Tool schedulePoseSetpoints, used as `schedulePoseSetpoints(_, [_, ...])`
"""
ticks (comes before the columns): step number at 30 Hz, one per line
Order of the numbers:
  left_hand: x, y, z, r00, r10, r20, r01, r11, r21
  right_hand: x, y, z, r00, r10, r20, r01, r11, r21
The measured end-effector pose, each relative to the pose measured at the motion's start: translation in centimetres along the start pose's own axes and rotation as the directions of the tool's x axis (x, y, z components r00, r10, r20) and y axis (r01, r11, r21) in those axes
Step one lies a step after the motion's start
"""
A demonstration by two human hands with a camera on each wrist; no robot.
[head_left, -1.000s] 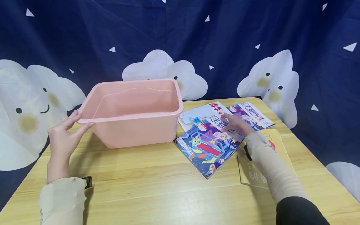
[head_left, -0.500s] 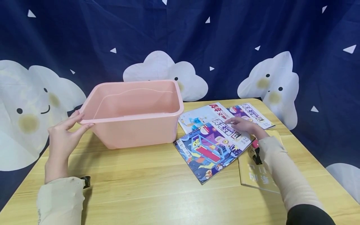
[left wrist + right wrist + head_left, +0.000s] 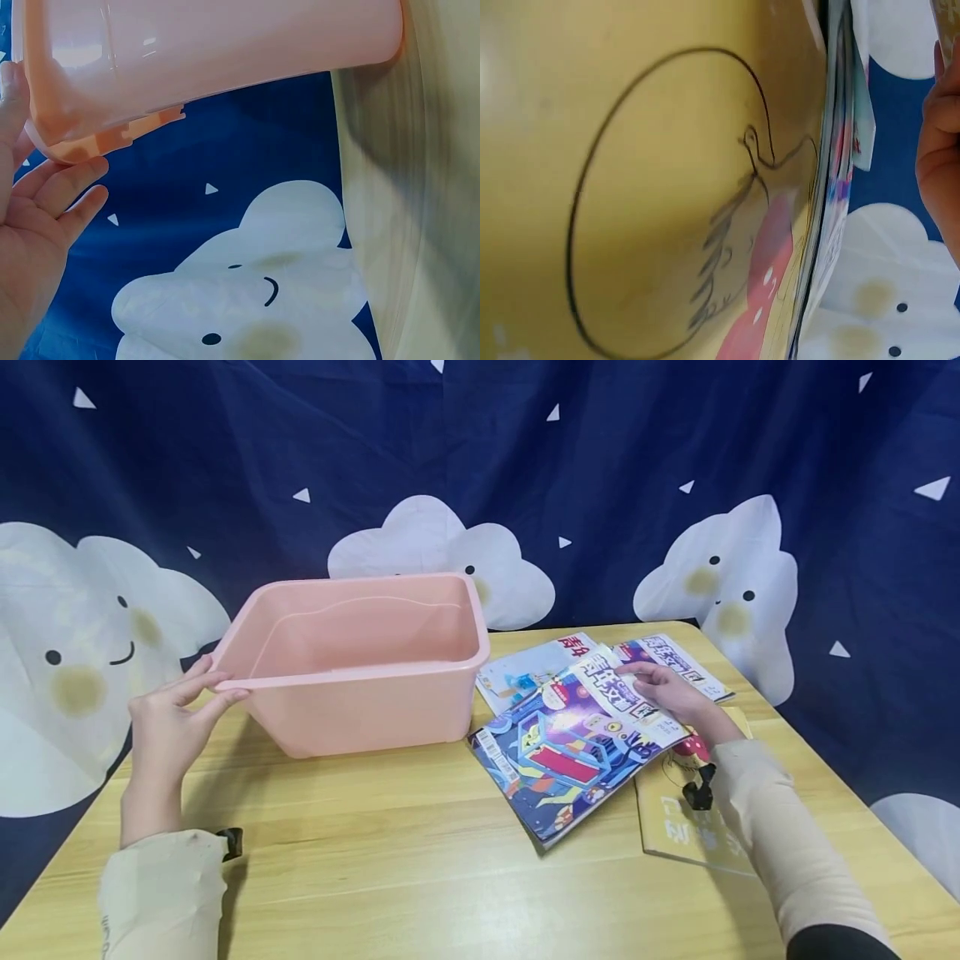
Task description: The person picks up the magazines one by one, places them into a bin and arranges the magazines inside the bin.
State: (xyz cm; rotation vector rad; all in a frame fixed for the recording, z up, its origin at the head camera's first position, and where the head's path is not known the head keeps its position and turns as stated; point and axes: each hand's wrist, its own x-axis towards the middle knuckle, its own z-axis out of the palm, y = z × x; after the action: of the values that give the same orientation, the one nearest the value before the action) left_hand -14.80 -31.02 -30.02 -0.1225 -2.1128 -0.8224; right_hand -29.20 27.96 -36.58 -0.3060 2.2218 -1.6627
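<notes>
On the left, my left hand [image 3: 171, 722] pinches the rim corner of a pink plastic bin [image 3: 367, 714]. The left wrist view shows the fingers of that hand [image 3: 45, 202] under the rim, with the thumb on the outer side. My right hand [image 3: 671, 693] pinches the upper right edge of a purple magazine [image 3: 570, 752], whose near edge stands slightly off the table. Beneath it lies a light blue magazine [image 3: 513, 677], partly covered. A yellow book [image 3: 686, 835] lies under my right forearm; its cover drawing [image 3: 574, 247] fills much of the right wrist view.
Another purple magazine [image 3: 667, 656] lies at the back right, behind my right hand. The wooden table [image 3: 360, 860] ends at a dark blue curtain [image 3: 600, 460] with cloud faces. Black wrist straps [image 3: 232, 843] show at the sleeves.
My right hand has come down onto the purple magazine, gripped its edge and drawn it slightly right, lifting it a little. The left hand and bin stay put.
</notes>
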Motion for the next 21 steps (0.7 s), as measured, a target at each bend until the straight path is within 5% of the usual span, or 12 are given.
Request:
schedulePoseSetpoints(8, [0.1,-0.3,0.2,1.000,-0.003,-0.014,0.002,1.000,-0.024,-2.0,0.1,-1.4,0.999,0.016,-0.034,-0.009,0.979,0.203])
schedulePoseSetpoints(15, [0.0,-0.3,0.2,0.998,-0.053,-0.020,0.053,0.998,-0.026,-3.0,-0.4,-3.0,0.998,-0.037,-0.049,0.054,0.908,0.416])
schedulePoseSetpoints(21, [-0.1,-0.3,0.2,0.996,-0.088,-0.024,0.087,0.996,-0.034,-3.9,-2.1,-4.1,0.998,0.002,-0.070,0.034,0.863,0.504])
